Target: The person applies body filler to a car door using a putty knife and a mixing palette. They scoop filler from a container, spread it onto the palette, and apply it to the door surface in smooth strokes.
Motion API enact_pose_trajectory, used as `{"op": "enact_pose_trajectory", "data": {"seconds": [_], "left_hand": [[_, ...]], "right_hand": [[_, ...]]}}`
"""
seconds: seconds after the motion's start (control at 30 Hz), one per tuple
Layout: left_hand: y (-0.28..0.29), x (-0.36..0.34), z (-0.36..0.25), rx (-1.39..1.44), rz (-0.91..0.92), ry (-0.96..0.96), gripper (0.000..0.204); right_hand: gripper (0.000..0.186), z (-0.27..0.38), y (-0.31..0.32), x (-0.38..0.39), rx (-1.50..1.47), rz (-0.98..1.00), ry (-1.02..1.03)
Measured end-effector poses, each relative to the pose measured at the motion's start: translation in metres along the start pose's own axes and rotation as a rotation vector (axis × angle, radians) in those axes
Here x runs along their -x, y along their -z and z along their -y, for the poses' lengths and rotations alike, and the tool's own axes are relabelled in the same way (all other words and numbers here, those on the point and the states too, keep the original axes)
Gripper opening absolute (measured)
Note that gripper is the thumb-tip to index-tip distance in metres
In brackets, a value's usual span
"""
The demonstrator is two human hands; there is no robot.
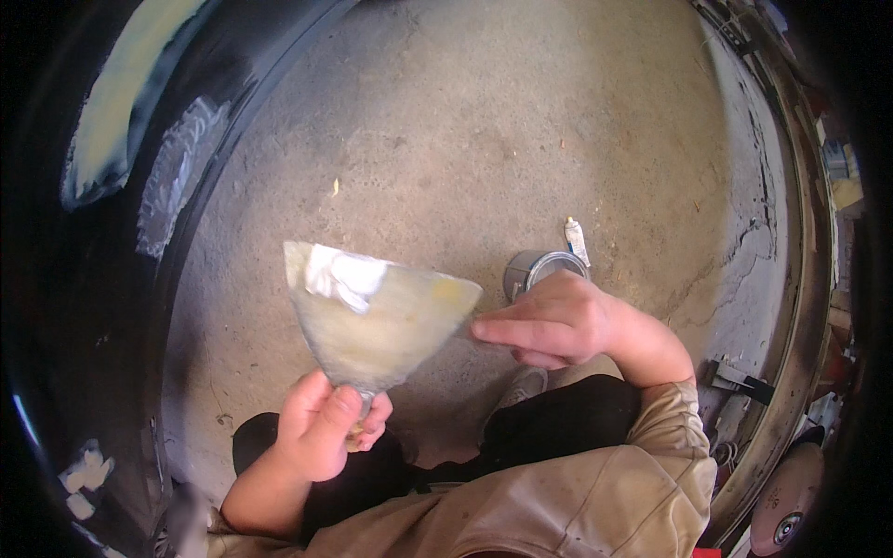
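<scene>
My left hand [326,423] is closed around the short handle of a wide putty knife [381,321], its broad, stained blade fanning out away from me. A smear of white filler [344,276] lies near the blade's far left corner. My right hand [553,321] is beside the blade's right corner, index finger stretched toward it and the other fingers curled in. Whether finger and blade touch I cannot tell, and anything inside the curled fingers is hidden. Partly behind that hand, a grey metal can [521,272] stands on the floor.
A small white tube [576,241] lies by the can on the concrete floor [446,139]. Along the left curves a dark, glossy panel [102,307] with pale filler patches [181,167]. At the right are a long rail [795,232] and a grinding disc [789,502].
</scene>
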State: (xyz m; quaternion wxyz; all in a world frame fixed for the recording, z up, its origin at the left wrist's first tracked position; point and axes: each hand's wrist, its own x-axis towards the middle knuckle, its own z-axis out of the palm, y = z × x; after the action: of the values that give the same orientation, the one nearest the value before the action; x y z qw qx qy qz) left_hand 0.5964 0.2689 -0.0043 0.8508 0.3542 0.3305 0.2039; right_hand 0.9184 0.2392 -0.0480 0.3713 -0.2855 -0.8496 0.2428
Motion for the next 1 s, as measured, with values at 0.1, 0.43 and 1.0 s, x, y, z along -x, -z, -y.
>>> {"op": "enact_pose_trajectory", "data": {"seconds": [0.1,0.43,1.0], "left_hand": [[0.000,0.000,-0.003,-0.022,-0.033,0.009,0.041],[-0.002,-0.004,0.005,-0.247,-0.002,0.076,0.031],[-0.004,0.002,-0.004,-0.101,-0.120,0.010,0.035]], "right_hand": [[0.041,-0.001,0.000,-0.002,0.167,-0.031,-0.326],[0.028,0.028,0.026,-0.015,0.231,-0.227,-0.261],[0.028,-0.021,0.005,0.008,-0.327,-0.344,-1.073]]}}
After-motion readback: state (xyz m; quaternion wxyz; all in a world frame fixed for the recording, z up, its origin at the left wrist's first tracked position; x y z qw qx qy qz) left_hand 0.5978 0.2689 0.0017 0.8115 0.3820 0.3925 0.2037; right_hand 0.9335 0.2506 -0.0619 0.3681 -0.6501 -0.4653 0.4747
